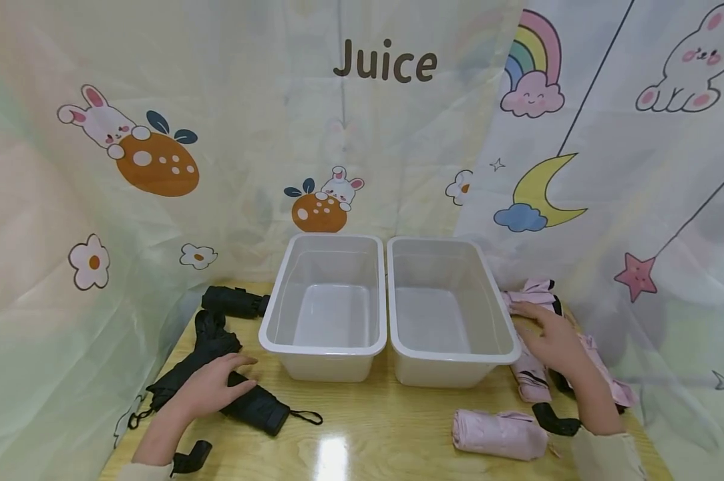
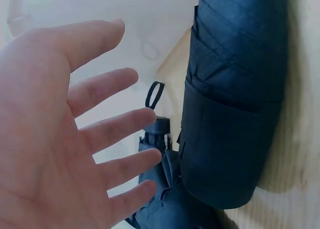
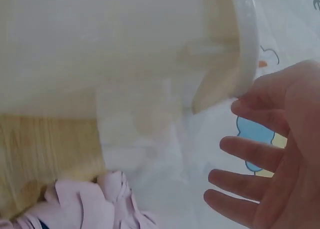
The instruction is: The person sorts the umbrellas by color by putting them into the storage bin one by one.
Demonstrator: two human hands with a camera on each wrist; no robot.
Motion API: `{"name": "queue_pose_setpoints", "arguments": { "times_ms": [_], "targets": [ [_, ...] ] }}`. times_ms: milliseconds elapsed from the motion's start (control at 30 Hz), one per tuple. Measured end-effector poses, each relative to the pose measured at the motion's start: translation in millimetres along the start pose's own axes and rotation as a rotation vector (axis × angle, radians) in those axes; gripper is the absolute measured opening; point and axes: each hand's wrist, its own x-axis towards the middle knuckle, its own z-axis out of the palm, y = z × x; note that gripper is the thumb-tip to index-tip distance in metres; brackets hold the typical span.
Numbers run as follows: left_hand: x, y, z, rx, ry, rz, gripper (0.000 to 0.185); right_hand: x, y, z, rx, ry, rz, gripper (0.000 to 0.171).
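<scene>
Two clear bins sit side by side at the middle of the counter point(image 1: 362, 441), toward its back edge: left bin point(image 1: 326, 347), right bin point(image 1: 452, 357). Nothing shows in either. Black umbrellas lie at the left edge, pink ones at the right, so each colour sits beside its own bin and under its own hand; I judge the layout sorted by side.

Left hand point(image 1: 214, 387): fingers straight and spread, palm down over the folded black umbrella point(image 1: 256, 406) near the front-left corner. From the head view it looks to rest on the umbrella; the left wrist view shows open air between fingers point(image 2: 117, 126) and fabric, so I cannot tell whether it touches. It grips nothing. A loose, unrolled black umbrella point(image 1: 208, 347) lies behind it, and a third, rolled one point(image 1: 232, 302) at the back-left corner.

Right hand point(image 1: 551, 341): also open, fingers extended, lying over the pink pile point(image 1: 533, 294) just beside the right bin's wall. The right wrist view shows straight fingers point(image 3: 245, 181) holding nothing, pink fabric below.

A rolled pink umbrella point(image 1: 500, 434) lies apart near the front-right edge.

Hard to read:
- how many pink umbrellas make up the pile; the hand and forearm cover its middle
- a black strap or handle point(image 1: 554, 419) by the right wrist; owner unclear
- a black piece point(image 1: 192, 457) at the front-left edge, cut off by the sleeve
- right wrist view is mostly blurred bin wall
</scene>
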Motion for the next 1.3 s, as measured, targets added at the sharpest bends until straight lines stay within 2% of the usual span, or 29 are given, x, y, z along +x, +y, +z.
{"name": "queue_pose_setpoints", "arguments": {
  "times_ms": [200, 433, 567, 667, 833, 1000, 1100, 1233, 1300],
  "targets": [
    [-1.8, -2.2, 6.1, -0.016, -0.079, 0.013, 0.051, 6.4, -6.8, 5.5, 0.081, 0.006, 0.085, 0.047],
    [-6.1, -3.8, 15.6, 0.047, -0.17, 0.125, 0.062, 6.3, -9.4, 19.4, 0.265, -0.039, 0.226, 0.053],
    [-8.0, -5.6, 23.3, 0.092, -0.193, 0.15, 0.067, 4.7, -7.4, 29.8, 0.385, -0.039, 0.263, 0.056],
    [-5.8, -4.6, 27.2, 0.121, -0.195, 0.166, 0.065, 4.5, -7.0, 32.0, 0.443, -0.034, 0.277, 0.057],
    [-0.8, -2.2, 29.4, 0.177, -0.186, 0.231, 0.059, 3.5, -3.5, 33.0, 0.479, -0.007, 0.294, 0.056],
    [-0.4, -3.4, 34.9, 0.257, -0.172, 0.284, 0.066, 3.3, 1.7, 35.2, 0.516, 0.007, 0.285, 0.055],
    [-4.4, -5.9, 36.5, 0.285, -0.179, 0.35, 0.072, 3.7, 2.6, 35.7, 0.541, 0.001, 0.286, 0.056],
    [-9.7, -10.9, 35.0, 0.353, -0.151, 0.45, 0.074, 3.3, 1.4, 35.8, 0.543, -0.009, 0.3, 0.057],
    [-10.9, -13.3, 33.6, 0.385, -0.139, 0.479, 0.073, 2.2, 0.4, 36.0, 0.533, -0.006, 0.306, 0.057]
  ]
}}
